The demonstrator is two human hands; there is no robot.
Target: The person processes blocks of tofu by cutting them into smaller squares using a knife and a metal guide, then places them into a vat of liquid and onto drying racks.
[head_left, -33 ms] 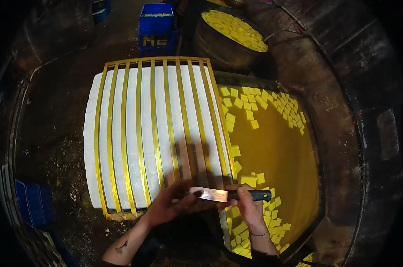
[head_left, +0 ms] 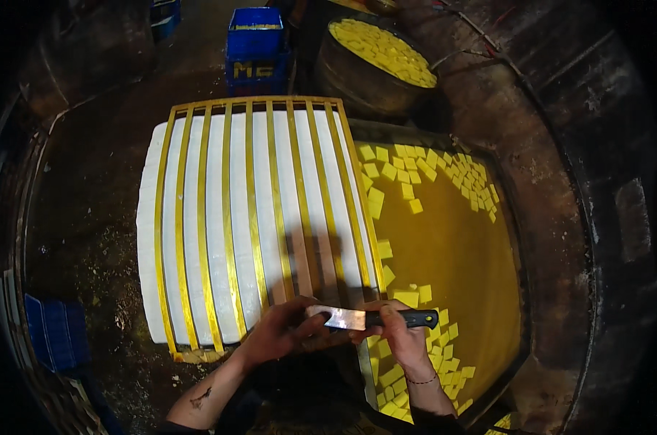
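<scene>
A knife point(head_left: 346, 319) with a short, broad metal blade and a dark handle lies level between my hands. My right hand point(head_left: 402, 337) is wrapped round the handle, the thumb on top. At the blade's far end, the fingers of my left hand point(head_left: 281, 330) close on the tip; part of their grip is hidden. Both hands are over the near edge of a big white slab point(head_left: 216, 188), which lies under a yellow slatted frame point(head_left: 252, 210). The shadow of my head and hands falls across the slab's near right part.
Right of the slab, a dark-rimmed vat point(head_left: 513, 239) holds yellow-brown liquid with many yellow blocks point(head_left: 408, 297). Behind it stands a round tub point(head_left: 350, 80) full of yellow pieces. Blue crates point(head_left: 256, 43) are stacked at the back; another blue crate point(head_left: 56, 330) sits at far left.
Both hands and the knife have shifted very slightly to the left. The grip looks the same, and the slab and frame stay in place.
</scene>
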